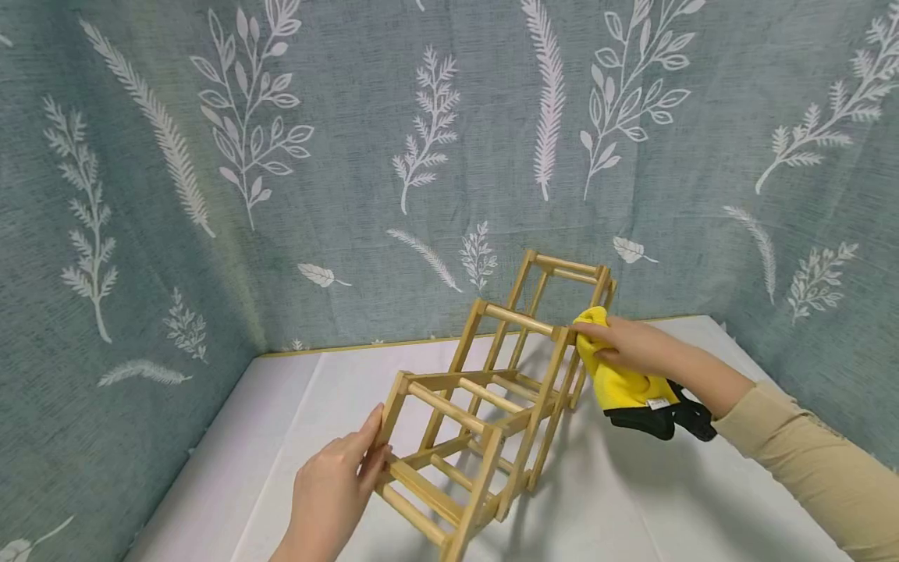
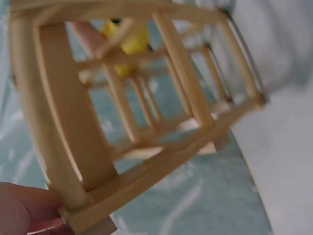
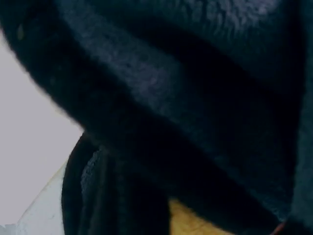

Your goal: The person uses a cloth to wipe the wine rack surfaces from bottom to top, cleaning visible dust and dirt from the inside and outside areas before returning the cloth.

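Observation:
A light wooden rack with stepped tiers and round rungs stands tilted across the middle of the head view. At its near left corner my left hand grips the frame, thumb and fingers around the post. My right hand pinches a yellow and black cloth against the right end of the rack's middle top rung. The cloth's black end hangs down below the hand. Dark plush fabric fills most of the right wrist view, hiding the right fingers there. In the left wrist view the rack's flat slat is close up.
A white-covered table lies under the rack. Grey-green curtains with white leaf prints rise behind it and at both sides. A thin yellow edge runs along the back of the table.

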Motion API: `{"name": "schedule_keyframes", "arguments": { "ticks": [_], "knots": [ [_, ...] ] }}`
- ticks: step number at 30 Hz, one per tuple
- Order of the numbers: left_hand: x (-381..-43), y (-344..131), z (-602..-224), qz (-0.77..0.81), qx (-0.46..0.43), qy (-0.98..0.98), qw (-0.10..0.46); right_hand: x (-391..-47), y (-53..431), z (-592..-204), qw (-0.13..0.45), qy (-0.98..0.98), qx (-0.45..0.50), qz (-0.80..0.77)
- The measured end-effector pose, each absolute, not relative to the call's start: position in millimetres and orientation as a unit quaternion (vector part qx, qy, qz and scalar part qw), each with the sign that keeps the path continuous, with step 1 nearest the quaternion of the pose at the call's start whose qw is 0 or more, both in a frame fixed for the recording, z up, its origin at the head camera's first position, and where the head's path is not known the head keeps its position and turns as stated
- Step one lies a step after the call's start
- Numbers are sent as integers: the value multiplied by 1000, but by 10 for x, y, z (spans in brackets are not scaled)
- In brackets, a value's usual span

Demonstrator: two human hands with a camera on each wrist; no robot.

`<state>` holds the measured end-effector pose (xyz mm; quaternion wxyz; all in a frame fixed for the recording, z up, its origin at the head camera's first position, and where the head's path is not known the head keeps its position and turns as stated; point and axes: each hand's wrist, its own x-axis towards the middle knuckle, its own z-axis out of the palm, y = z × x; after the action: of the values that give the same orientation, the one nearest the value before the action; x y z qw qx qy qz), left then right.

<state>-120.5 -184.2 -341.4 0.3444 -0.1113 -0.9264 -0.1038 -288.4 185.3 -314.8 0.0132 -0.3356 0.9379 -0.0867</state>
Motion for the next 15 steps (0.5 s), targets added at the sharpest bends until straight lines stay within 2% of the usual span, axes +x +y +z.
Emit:
{"name": "schedule_keyframes", "arguments": {
  "ticks": [5, 8, 12, 15],
  "knots": [
    [-1636, -2048, -3415, -124, -95, -931, 329, -2659, 1816, -3203, -23, 953, -292, -82],
    [-1934, -2182, -3418, -145, -87, -940, 296, -2534, 1760, -3215, -38, 959, -268, -80],
    [-2230, -2322, -3411, -154, -93, -946, 268, -2458, 1695, -3248, -39, 960, -262, -94],
    [-2333, -2383, -3395, -146, -100, -952, 249, -2441, 1681, -3260, -31, 959, -262, -104]
  ]
}}
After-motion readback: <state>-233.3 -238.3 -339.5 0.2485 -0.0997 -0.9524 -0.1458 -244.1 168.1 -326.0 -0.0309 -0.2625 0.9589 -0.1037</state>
